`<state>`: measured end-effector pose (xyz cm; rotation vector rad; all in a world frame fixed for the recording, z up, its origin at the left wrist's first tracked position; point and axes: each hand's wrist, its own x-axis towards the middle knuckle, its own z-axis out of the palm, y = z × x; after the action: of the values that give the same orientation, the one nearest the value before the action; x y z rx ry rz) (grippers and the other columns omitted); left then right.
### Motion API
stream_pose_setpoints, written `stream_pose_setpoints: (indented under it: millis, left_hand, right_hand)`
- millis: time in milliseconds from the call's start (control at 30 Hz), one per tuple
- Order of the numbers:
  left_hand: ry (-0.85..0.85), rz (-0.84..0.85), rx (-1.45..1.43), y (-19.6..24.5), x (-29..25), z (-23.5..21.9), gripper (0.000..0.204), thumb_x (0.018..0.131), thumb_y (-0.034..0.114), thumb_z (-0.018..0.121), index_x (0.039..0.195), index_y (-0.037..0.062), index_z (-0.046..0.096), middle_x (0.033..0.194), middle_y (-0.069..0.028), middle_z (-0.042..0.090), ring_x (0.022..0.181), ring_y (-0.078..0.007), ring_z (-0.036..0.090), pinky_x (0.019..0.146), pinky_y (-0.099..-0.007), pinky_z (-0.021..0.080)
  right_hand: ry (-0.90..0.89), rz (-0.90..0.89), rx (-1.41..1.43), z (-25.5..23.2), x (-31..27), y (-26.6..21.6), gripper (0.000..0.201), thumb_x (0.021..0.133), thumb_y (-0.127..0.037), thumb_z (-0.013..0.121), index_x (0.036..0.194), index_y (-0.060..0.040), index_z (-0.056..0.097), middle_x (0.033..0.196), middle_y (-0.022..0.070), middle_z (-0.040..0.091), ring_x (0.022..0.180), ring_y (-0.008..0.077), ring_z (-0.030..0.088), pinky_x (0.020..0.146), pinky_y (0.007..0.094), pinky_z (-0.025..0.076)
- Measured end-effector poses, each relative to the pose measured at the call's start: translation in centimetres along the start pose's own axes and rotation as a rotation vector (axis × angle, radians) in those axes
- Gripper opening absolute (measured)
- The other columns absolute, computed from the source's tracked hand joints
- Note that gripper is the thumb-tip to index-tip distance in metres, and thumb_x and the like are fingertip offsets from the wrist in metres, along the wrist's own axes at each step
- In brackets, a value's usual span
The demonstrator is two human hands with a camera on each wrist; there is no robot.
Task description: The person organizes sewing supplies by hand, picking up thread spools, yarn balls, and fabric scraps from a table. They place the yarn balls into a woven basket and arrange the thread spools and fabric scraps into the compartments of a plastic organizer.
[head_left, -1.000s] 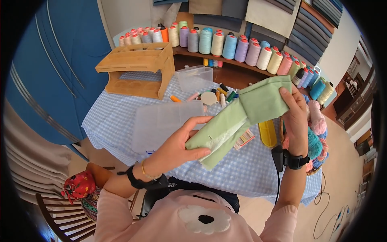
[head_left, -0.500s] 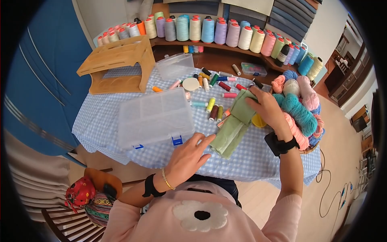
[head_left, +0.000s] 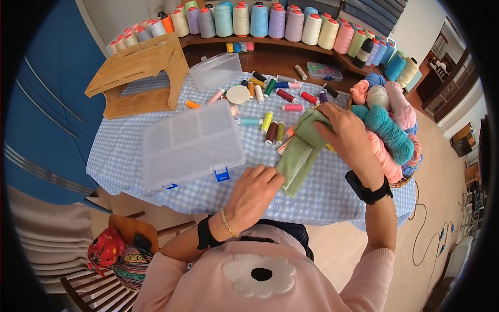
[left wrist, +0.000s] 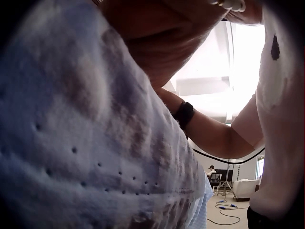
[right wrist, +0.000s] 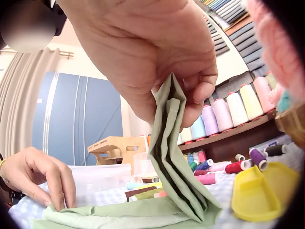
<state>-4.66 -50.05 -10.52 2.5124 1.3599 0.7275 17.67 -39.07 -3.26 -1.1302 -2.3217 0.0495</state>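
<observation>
A strip of light green cloth (head_left: 297, 165), folded into layers at its far end, lies slantwise on the checked tablecloth (head_left: 265, 205). My right hand (head_left: 349, 136) pinches the folded end between thumb and fingers; in the right wrist view the stacked layers (right wrist: 167, 143) stand up from the table below it. At the near end, my left hand (head_left: 253, 191) bends over with thumb and fingertips pinching the cloth's edge. Beside the folded end sits a yellow tray (right wrist: 255, 193), mostly covered in the head view. The left wrist view shows mainly blurred tablecloth (left wrist: 95, 143).
Left of the cloth lies a clear divided box (head_left: 189, 148) with blue latches. Several small thread spools (head_left: 271, 133) are scattered behind it. A wooden rack (head_left: 138, 78) stands back left, a basket of yarn (head_left: 387, 143) right. Large thread cones (head_left: 259, 22) line the back shelf.
The green cloth has come down from mid-air onto the table. My left hand let go, then moved back onto its near end with fingers curled; the right hand kept the folded end, now lifting its layers.
</observation>
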Motion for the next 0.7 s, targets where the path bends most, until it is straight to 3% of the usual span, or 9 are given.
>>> stream_pose_setpoints:
  millis: [100, 200, 467, 700]
  left_hand:
    - [0.050, 0.114, 0.006, -0.1, -0.2, 0.5, 0.015, 0.081, 0.005, 0.066, 0.096, 0.0050, 0.067, 0.108, -0.0060, 0.065, 0.100, -0.0241, 0.061, 0.089, -0.0352, 0.049]
    - [0.063, 0.113, 0.003, -0.1, -0.4, 0.8, 0.017, 0.081, 0.006, 0.064, 0.097, 0.0048, 0.068, 0.110, -0.0058, 0.065, 0.102, -0.0227, 0.062, 0.089, -0.0354, 0.050]
    - [0.060, 0.140, -0.026, -0.7, -1.4, 0.7, 0.022, 0.080, 0.008, 0.070, 0.102, 0.0061, 0.069, 0.111, -0.0051, 0.065, 0.108, -0.0231, 0.062, 0.091, -0.0358, 0.051]
    - [0.100, 0.154, -0.101, -1.4, -2.2, 0.7, 0.022, 0.080, 0.007, 0.073, 0.102, 0.0057, 0.069, 0.111, -0.0053, 0.065, 0.110, -0.0242, 0.063, 0.091, -0.0355, 0.053]
  right_hand:
    - [0.031, -0.087, -0.104, 0.5, -0.7, -1.1, 0.027, 0.082, -0.014, 0.071, 0.104, -0.0039, 0.059, 0.087, 0.0147, 0.065, 0.080, 0.0354, 0.064, 0.072, 0.0435, 0.049]
    - [-0.108, -0.187, -0.134, 1.1, -2.1, -2.7, 0.036, 0.076, -0.019, 0.077, 0.104, -0.0065, 0.059, 0.085, 0.0090, 0.060, 0.082, 0.0281, 0.064, 0.073, 0.0392, 0.048]
    - [-0.447, -0.222, 0.048, 0.5, -4.7, -4.0, 0.047, 0.084, -0.032, 0.073, 0.119, -0.0038, 0.059, 0.097, 0.0122, 0.062, 0.091, 0.0316, 0.065, 0.078, 0.0417, 0.050]
    - [-0.350, -0.194, 0.023, -0.1, -4.4, -3.1, 0.044, 0.081, -0.027, 0.076, 0.117, -0.0056, 0.061, 0.100, 0.0116, 0.061, 0.091, 0.0313, 0.064, 0.078, 0.0406, 0.050]
